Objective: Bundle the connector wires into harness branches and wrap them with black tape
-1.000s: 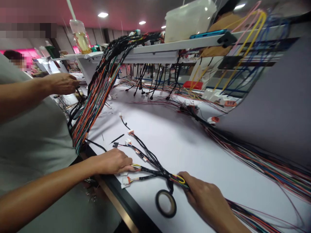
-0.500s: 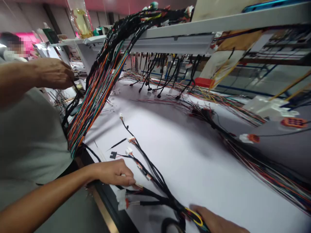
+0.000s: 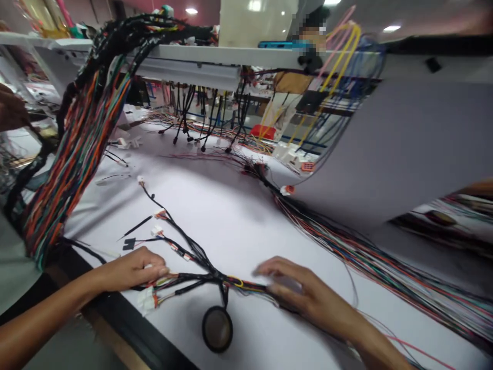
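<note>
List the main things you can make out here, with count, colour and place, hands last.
Branched, tape-wrapped wire harness: one, mainly black, front centre
Round tape roll: one, black, below the harness
Small plastic connectors: several, white, harness's left ends
Flat connector: one, black, left front
Thick wire bundle: one, multicoloured, far left
Loose wires: many, multicoloured, right
Long shelf: one, white, across the back
Translucent plastic box: one, whitish, on shelf
Smooth worktop: one, white, underneath
Co-worker's hand: one, bare, left edge
Own left hand: one, bare, pinching a harness branch
Own right hand: one, bare, partly open, at harness's right
</note>
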A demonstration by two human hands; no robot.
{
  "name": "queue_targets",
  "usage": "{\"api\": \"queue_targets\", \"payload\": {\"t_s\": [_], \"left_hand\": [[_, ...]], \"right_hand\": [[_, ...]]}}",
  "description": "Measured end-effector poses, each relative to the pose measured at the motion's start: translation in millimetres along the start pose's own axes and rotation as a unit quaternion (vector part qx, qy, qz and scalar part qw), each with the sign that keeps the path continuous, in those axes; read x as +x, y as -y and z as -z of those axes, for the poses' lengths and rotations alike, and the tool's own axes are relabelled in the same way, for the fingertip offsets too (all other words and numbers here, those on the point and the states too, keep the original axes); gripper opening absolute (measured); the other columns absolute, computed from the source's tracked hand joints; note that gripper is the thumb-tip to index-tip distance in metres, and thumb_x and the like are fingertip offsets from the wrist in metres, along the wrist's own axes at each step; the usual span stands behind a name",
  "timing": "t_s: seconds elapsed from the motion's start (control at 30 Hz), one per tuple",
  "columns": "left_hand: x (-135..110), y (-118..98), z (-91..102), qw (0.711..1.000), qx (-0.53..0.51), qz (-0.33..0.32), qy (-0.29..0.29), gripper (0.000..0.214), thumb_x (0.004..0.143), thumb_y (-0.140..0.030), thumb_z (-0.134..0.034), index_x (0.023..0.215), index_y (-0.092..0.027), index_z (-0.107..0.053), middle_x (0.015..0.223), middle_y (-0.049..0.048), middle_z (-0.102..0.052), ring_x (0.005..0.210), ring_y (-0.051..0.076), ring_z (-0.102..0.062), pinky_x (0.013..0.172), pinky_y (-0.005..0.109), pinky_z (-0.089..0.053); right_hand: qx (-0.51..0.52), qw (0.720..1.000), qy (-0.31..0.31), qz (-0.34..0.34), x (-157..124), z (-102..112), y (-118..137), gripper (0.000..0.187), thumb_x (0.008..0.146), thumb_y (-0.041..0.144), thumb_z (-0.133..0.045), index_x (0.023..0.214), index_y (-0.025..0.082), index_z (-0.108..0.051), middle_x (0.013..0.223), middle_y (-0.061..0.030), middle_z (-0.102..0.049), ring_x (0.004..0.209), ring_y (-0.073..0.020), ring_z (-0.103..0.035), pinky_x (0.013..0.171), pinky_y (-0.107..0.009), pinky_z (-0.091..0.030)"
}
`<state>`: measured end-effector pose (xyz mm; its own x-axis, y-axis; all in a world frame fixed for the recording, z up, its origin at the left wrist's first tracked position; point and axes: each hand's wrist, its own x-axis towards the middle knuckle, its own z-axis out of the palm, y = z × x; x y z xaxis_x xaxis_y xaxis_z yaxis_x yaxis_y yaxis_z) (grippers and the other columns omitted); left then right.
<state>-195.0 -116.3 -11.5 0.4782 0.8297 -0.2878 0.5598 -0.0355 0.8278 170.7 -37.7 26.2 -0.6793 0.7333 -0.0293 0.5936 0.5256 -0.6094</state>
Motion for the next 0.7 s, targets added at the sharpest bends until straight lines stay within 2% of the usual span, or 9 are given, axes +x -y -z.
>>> {"api": "queue_targets", "payload": {"t_s": [0.1,0.2,0.37,0.47,0.6,0.7], "left_hand": [[0,2,-2.5,1.0,0.024,0.009,-0.016,0.042,0.09,-0.045,-0.037,0.059,-0.018,-0.04,0.052,-0.0051,-0.035,0.05,0.009,-0.03,0.05,0.022,-0.025],[0,4,-3.8,0.999,0.015,0.025,-0.019,0.039,0.09,-0.043,-0.037,0.059,-0.019,-0.038,0.053,-0.0051,-0.033,0.05,0.01,-0.028,0.049,0.023,-0.025],[0,4,-2.4,0.998,0.06,0.032,-0.018,0.034,0.087,-0.04,-0.043,0.06,-0.019,-0.041,0.058,-0.0045,-0.034,0.055,0.011,-0.033,0.053,0.022,-0.028],[1,0,-2.5,0.996,0.08,0.035,-0.022,0.035,0.087,-0.04,-0.041,0.059,-0.019,-0.038,0.058,-0.0045,-0.032,0.056,0.011,-0.034,0.054,0.022,-0.029],[1,-4,-3.6,0.995,0.091,0.039,-0.027,0.035,0.086,-0.037,-0.043,0.057,-0.019,-0.037,0.056,-0.0048,-0.03,0.054,0.011,-0.033,0.053,0.021,-0.028],[2,-5,-3.4,0.996,0.075,0.037,-0.029,0.033,0.084,-0.035,-0.045,0.055,-0.019,-0.039,0.056,-0.0049,-0.03,0.054,0.011,-0.032,0.052,0.021,-0.028]], "right_hand": [[0.086,0.995,-0.029,-0.032,-12,25,-6,0.029,0.091,0.041,-0.042,0.091,0.02,-0.063,0.093,-0.0071,-0.066,0.087,-0.02,-0.06,0.079,-0.03,-0.046],[0.087,0.994,-0.044,-0.054,-26,27,-11,0.029,0.092,0.04,-0.042,0.084,0.02,-0.062,0.086,-0.0052,-0.065,0.081,-0.0187,-0.059,0.074,-0.029,-0.045],[0.037,0.999,-0.011,-0.025,-40,5,-14,0.026,0.094,0.028,-0.042,0.079,0.02,-0.061,0.08,-0.0029,-0.062,0.074,-0.0149,-0.056,0.069,-0.026,-0.042],[-0.055,0.998,-0.007,-0.006,-42,-9,-13,0.019,0.089,0.02,-0.049,0.073,0.019,-0.06,0.075,-0.002,-0.061,0.071,-0.0143,-0.055,0.065,-0.026,-0.039],[-0.227,0.972,-0.064,0.021,-45,-30,-14,0.012,0.083,0.02,-0.059,0.071,0.018,-0.058,0.07,-0.0024,-0.06,0.065,-0.0161,-0.053,0.06,-0.028,-0.033],[-0.283,0.95,-0.117,0.057,-48,-45,-17,0.017,0.088,0.02,-0.05,0.072,0.019,-0.055,0.067,-0.0028,-0.059,0.063,-0.0169,-0.051,0.06,-0.029,-0.031]]}}
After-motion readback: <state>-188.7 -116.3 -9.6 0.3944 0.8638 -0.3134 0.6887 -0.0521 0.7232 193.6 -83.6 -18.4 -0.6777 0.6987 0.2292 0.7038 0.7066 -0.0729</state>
